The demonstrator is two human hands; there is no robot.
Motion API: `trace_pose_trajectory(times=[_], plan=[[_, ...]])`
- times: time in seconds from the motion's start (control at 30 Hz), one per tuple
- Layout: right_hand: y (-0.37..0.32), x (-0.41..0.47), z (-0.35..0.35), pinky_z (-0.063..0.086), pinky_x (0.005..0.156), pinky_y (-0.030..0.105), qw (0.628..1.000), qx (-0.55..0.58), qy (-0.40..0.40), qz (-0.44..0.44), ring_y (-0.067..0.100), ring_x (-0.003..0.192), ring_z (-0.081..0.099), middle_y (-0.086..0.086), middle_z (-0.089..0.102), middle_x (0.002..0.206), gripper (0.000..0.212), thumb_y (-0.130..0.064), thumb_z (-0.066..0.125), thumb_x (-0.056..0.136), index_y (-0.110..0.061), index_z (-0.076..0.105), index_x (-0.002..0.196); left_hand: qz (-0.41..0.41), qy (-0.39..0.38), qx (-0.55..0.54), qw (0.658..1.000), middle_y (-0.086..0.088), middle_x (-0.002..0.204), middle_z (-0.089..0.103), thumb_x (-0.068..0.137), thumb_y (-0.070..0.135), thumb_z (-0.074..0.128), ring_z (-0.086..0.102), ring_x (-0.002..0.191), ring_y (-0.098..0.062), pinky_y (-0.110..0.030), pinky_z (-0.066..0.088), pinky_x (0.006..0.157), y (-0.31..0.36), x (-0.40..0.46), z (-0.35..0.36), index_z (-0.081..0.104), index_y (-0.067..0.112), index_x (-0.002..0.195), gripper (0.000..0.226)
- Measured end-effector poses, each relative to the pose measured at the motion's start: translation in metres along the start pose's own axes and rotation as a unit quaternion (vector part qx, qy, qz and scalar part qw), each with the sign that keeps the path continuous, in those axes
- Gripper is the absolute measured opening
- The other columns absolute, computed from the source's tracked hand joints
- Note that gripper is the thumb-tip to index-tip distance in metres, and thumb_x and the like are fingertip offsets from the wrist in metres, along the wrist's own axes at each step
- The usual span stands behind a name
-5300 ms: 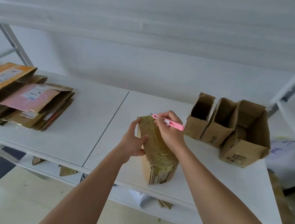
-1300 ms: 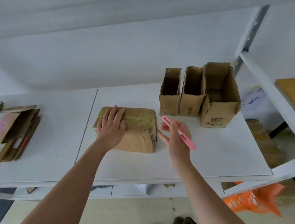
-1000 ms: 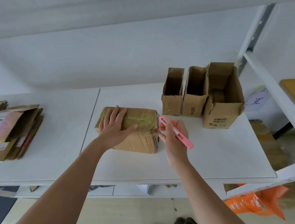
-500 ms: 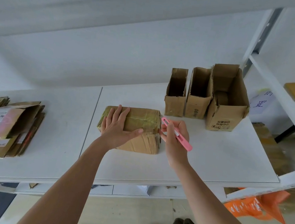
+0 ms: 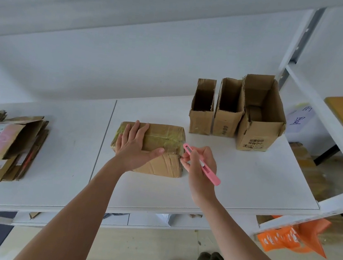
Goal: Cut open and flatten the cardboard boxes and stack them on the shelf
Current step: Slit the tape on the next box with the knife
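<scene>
**Taped box on shelf, cutter at its right end**

The white shelf (image 5: 246, 181) spans the whole view, a seam running front to back left of centre. At its far left lies the stack of flattened boxes (image 5: 8, 147), several layers deep; the top sheet carries a pink label.

At the back right stand three open boxes in a row, touching side by side: the large open box (image 5: 260, 127) on the right, printed text on its front face, something brown inside that I cannot identify; the middle open box (image 5: 228, 115); the narrow open box (image 5: 201, 109) on the left.

The sealed box (image 5: 165, 137) lies flat in the middle of the shelf, in front of and to the left of the open row. Yellowish tape crosses its top.

My left hand (image 5: 136, 147) lies flat on the left part of the box top, fingers straight, thumb stretched along the front edge, pressing down.

My right hand (image 5: 201, 163) grips the pink cutter (image 5: 203, 165), fingers curled round its shaft. The cutter tip sits at the box's upper right edge. Blade too small to make out.
</scene>
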State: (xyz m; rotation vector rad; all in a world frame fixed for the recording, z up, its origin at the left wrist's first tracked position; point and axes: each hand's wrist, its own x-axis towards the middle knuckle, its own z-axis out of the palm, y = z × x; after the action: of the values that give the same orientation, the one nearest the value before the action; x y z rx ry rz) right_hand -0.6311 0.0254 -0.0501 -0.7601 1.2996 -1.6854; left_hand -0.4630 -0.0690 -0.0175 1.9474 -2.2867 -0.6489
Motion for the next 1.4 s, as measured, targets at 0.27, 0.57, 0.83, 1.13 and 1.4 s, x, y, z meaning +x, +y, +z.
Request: trace_pose_trajectory(times=[0.27, 0.57, 0.83, 1.13, 1.4], plan=[[0.0, -0.016, -0.007, 0.059, 0.072, 0.031, 0.997, -0.059, -0.043, -0.038, 0.007, 0.081, 0.067, 0.01, 0.063, 0.076, 0.015, -0.004, 0.048, 0.101, 0.003, 0.048, 0.087, 0.003, 0.003, -0.001, 1.0, 0.012, 0.163, -0.012, 0.077, 0.076, 0.054, -0.017, 0.149, -0.014, -0.043, -0.008, 0.12, -0.001, -0.001, 0.001, 0.005, 0.037, 0.155, 0.1], [-0.015, 0.011, -0.017, 0.058, 0.084, 0.044, 0.999, -0.022, -0.02, -0.023, 0.012, 0.077, 0.063, -0.004, 0.063, 0.073, 0.014, -0.008, 0.047, 0.102, -0.004, 0.05, 0.089, 0.003, -0.003, -0.002, 1.0, 0.012, 0.163, -0.015, 0.076, 0.079, 0.051, -0.019, 0.149, -0.014, -0.043, -0.009, 0.12, 0.001, -0.003, 0.001, 0.003, 0.037, 0.155, 0.102], [-0.006, 0.011, 0.002, 0.058, 0.085, 0.044, 0.999, -0.045, 0.003, -0.005, 0.012, 0.081, 0.065, -0.005, 0.063, 0.073, 0.018, -0.006, 0.048, 0.101, -0.009, 0.049, 0.083, 0.001, 0.013, -0.012, 1.0, 0.012, 0.163, -0.014, 0.074, 0.08, 0.052, -0.019, 0.149, -0.013, -0.042, -0.009, 0.12, -0.002, -0.005, 0.004, 0.006, 0.037, 0.155, 0.102], [-0.007, -0.01, -0.002, 0.049, 0.067, 0.067, 0.991, -0.108, -0.028, -0.07, 0.044, 0.075, 0.058, 0.013, 0.06, 0.077, 0.018, -0.023, 0.05, 0.095, -0.007, 0.049, 0.087, -0.004, 0.001, -0.004, 1.0, 0.013, 0.163, -0.014, 0.075, 0.079, 0.053, -0.018, 0.149, -0.013, -0.042, -0.009, 0.119, 0.0, -0.002, 0.002, 0.005, 0.037, 0.155, 0.102], [-0.02, -0.011, -0.02, 0.044, 0.055, 0.053, 0.977, -0.166, -0.095, -0.091, 0.041, 0.067, 0.054, 0.012, 0.059, 0.07, 0.029, -0.031, 0.05, 0.095, -0.004, 0.049, 0.084, -0.011, -0.023, -0.006, 1.0, 0.012, 0.163, -0.015, 0.072, 0.08, 0.055, -0.015, 0.15, -0.015, -0.046, -0.004, 0.12, 0.004, -0.003, -0.005, 0.006, 0.039, 0.154, 0.104]])
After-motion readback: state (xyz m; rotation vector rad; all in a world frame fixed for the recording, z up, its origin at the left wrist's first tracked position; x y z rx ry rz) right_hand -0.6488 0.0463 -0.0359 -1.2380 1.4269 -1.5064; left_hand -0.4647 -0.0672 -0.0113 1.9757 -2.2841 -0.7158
